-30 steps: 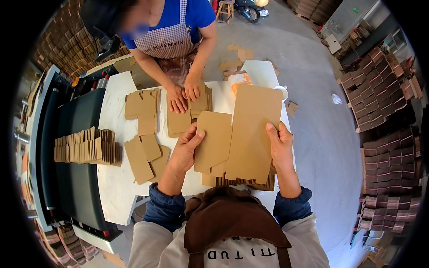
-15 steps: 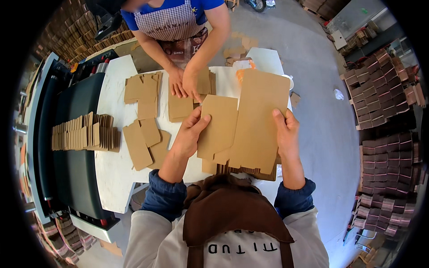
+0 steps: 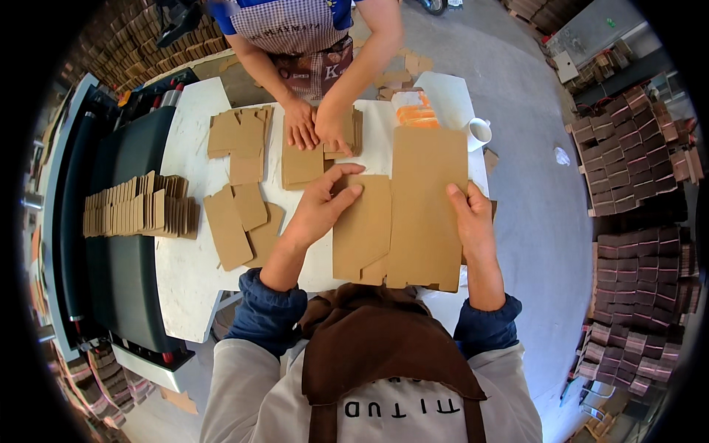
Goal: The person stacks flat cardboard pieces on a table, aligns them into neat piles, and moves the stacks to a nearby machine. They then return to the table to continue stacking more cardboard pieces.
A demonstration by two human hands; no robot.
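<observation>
A flattened brown cardboard box lies before me, its tall right panel beside a shorter left one with a slanted cut low down. At its right edge my right hand is closed, thumb on the face and fingers behind. My left hand holds the upper left corner of the shorter panel; its thumb lies on the face and its index finger reaches over the top edge. The other fingers are partly hidden. Across the table, a co-worker's hands rest on a stack of flat cardboard pieces.
Loose cardboard pieces and another stack lie on the white table. Left of it, a row of cardboard pieces stands on a dark conveyor belt. A white cup and an orange-white package sit at the far right.
The flattened box has become more upright and shifted slightly down. My left index finger has extended over its top edge. The cup now shows fully, and the co-worker's hands appear a little farther up.
</observation>
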